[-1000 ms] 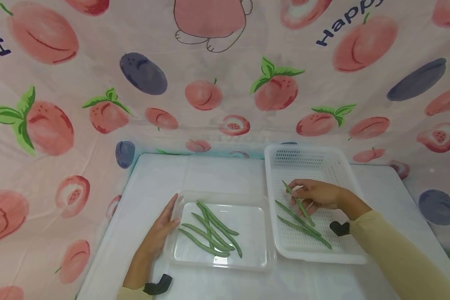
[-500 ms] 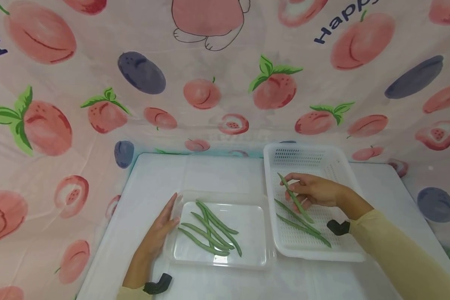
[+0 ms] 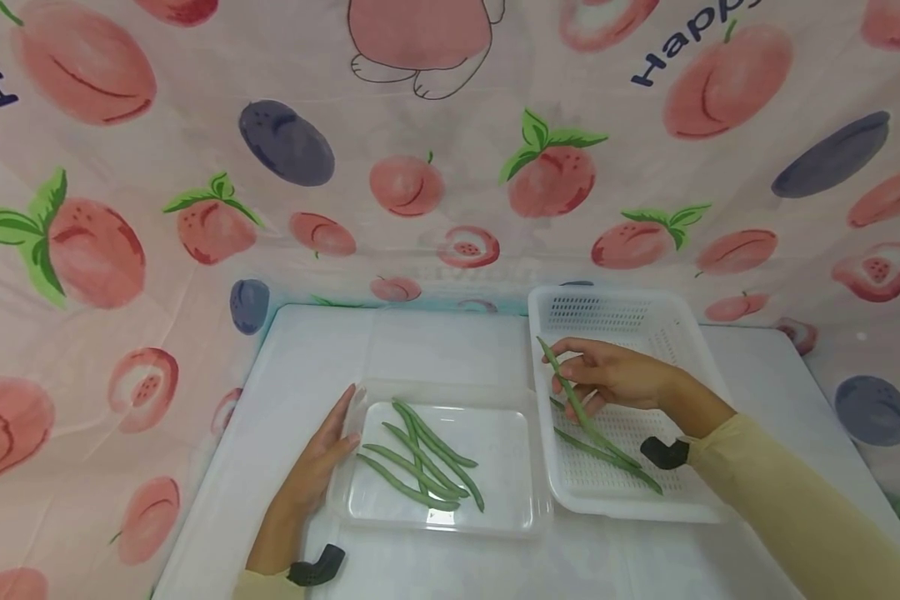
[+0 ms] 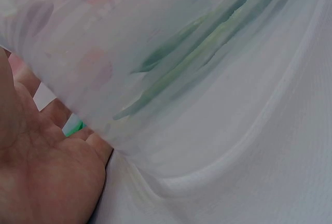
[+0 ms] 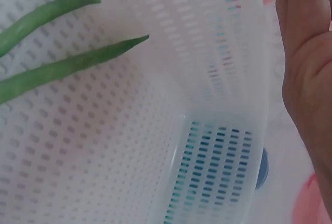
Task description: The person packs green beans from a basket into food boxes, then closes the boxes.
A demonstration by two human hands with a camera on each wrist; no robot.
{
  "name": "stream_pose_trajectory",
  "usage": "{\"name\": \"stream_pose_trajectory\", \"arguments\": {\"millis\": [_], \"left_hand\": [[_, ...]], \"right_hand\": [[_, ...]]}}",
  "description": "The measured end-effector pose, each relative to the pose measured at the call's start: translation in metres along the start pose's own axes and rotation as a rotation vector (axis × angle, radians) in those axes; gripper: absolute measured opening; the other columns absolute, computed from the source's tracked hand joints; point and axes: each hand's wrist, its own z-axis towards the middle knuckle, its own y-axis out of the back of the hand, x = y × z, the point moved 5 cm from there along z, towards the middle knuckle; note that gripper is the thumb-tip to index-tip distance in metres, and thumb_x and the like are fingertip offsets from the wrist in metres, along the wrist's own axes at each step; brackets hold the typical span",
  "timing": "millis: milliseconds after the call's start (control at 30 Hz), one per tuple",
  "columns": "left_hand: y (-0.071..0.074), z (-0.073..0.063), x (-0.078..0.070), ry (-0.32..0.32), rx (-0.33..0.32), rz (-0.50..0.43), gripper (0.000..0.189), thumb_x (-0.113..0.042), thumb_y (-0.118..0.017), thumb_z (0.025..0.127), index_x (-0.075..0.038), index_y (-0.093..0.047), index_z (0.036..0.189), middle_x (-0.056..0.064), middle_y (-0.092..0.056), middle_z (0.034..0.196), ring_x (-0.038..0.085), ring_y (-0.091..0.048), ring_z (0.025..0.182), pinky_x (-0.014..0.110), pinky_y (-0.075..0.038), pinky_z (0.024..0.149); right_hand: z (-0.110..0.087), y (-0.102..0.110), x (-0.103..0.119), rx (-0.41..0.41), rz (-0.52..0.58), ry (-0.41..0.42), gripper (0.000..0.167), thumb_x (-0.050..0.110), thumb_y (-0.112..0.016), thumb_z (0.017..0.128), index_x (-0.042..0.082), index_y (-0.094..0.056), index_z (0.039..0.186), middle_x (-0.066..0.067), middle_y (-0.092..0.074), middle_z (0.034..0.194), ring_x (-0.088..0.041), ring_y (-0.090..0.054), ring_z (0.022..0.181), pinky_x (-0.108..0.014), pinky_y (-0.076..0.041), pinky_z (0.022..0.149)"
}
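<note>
In the head view my right hand point(image 3: 607, 375) pinches a green bean point(image 3: 570, 392) over the white basket point(image 3: 630, 504), the bean slanting down to the right. Beneath it, other green beans point(image 3: 607, 454) lie on the basket floor; the held bean partly covers one. The right wrist view shows two beans point(image 5: 78, 63) inside the basket, with part of my hand point(image 5: 308, 53) at the right edge. My left hand point(image 3: 318, 462) rests against the left side of a clear plastic container point(image 3: 495, 533), fingers fairly straight. Several green beans point(image 3: 420, 458) lie inside that container.
Both containers stand side by side on a white table point(image 3: 322, 342), the basket on the right. A fruit-printed cloth point(image 3: 465, 167) hangs behind the table's back edge. Dark wrist pieces point(image 3: 317, 567) sit at both sleeve ends.
My right hand has moved left and slightly toward the back of the basket, carrying the pinched bean along. My left hand and the beans in the clear container stay where they were.
</note>
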Motion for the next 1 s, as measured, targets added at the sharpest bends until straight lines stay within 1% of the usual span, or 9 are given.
{"name": "stream_pose_trajectory", "arguments": {"millis": [133,267,333,467,567,733,1000], "left_hand": [[0.000,0.000,0.000,0.002,0.000,-0.003,0.072,-0.012,-0.047,0.106,-0.028,-0.010,0.166,0.002,-0.002,0.174,0.038,0.002,0.159,0.066,-0.007,0.119],[0.000,0.001,0.001,0.009,-0.004,-0.005,0.072,-0.010,-0.046,0.106,-0.029,-0.010,0.166,0.001,-0.002,0.174,0.037,0.002,0.159,0.065,-0.007,0.120],[0.000,0.000,0.001,0.012,-0.004,-0.004,0.072,-0.010,-0.046,0.106,-0.029,-0.011,0.166,0.001,-0.001,0.174,0.037,0.002,0.159,0.066,-0.007,0.120],[0.000,0.000,0.000,0.010,-0.005,-0.002,0.072,-0.009,-0.046,0.106,-0.030,-0.011,0.166,0.002,-0.001,0.174,0.038,0.002,0.159,0.067,-0.008,0.119],[0.000,-0.001,-0.001,0.009,-0.007,-0.003,0.072,-0.009,-0.045,0.106,-0.030,-0.011,0.166,0.002,-0.002,0.174,0.039,0.002,0.159,0.067,-0.009,0.119],[0.000,-0.001,-0.001,0.015,-0.015,0.002,0.072,-0.008,-0.045,0.105,-0.030,-0.011,0.165,0.002,-0.002,0.174,0.039,0.001,0.159,0.066,-0.010,0.119],[-0.001,-0.001,-0.002,0.010,-0.008,0.012,0.072,-0.008,-0.045,0.106,-0.030,-0.010,0.166,0.002,-0.001,0.174,0.041,0.002,0.159,0.067,-0.013,0.118]], "right_hand": [[0.006,-0.005,0.003,0.000,-0.002,-0.006,0.034,0.014,-0.045,0.110,0.002,-0.038,0.141,-0.013,-0.065,0.108,-0.034,-0.074,0.086,-0.044,-0.063,0.073],[0.013,-0.011,0.005,0.014,-0.025,-0.015,0.027,0.014,-0.044,0.110,0.010,-0.043,0.137,-0.012,-0.065,0.108,-0.032,-0.074,0.085,-0.044,-0.063,0.073],[0.018,-0.015,0.006,0.021,-0.042,-0.019,0.027,0.014,-0.044,0.110,0.010,-0.043,0.137,-0.011,-0.065,0.109,-0.031,-0.075,0.085,-0.044,-0.063,0.074],[0.028,-0.023,0.011,0.024,-0.055,-0.038,0.029,0.016,-0.046,0.110,0.010,-0.042,0.138,-0.015,-0.064,0.111,-0.031,-0.075,0.086,-0.042,-0.063,0.073],[0.036,-0.031,0.016,0.031,-0.052,-0.052,0.030,0.016,-0.048,0.109,0.009,-0.041,0.138,-0.017,-0.064,0.111,-0.031,-0.075,0.084,-0.044,-0.063,0.074],[0.051,-0.047,0.023,0.056,-0.049,-0.075,0.030,0.015,-0.050,0.108,0.009,-0.042,0.137,-0.013,-0.067,0.108,-0.030,-0.075,0.083,-0.049,-0.063,0.076],[0.072,-0.068,0.032,0.098,-0.094,-0.113,0.035,0.016,-0.051,0.108,0.007,-0.041,0.140,-0.012,-0.069,0.108,-0.031,-0.075,0.083,-0.046,-0.063,0.074]]}}
